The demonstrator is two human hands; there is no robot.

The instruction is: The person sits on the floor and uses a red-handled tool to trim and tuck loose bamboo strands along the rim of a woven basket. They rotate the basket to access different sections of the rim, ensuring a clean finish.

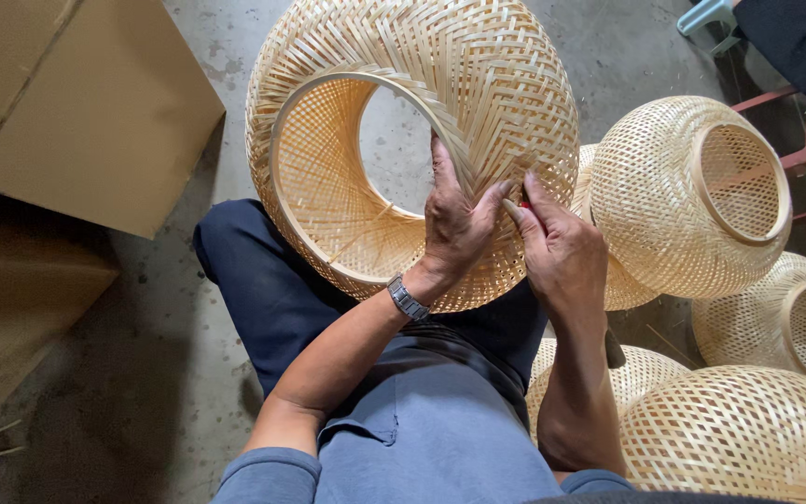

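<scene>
On my lap: one woven bamboo lampshade (412, 131), tipped on its side, both hands at its rim.

Head view: I rest the lampshade against my knees with its open ring facing me, so the weave near the edge is within reach. My left hand (454, 229) presses flat on the weave, fingers spread, thumb out, steadying it. My right hand (557, 252) sits just beside, fingertips pinched together on a small red-tipped tool (521, 202) at the strips. Finished shades (692, 196) are heaped at my right, cardboard boxes (86, 103) at my left, on concrete floor (179, 373).
</scene>
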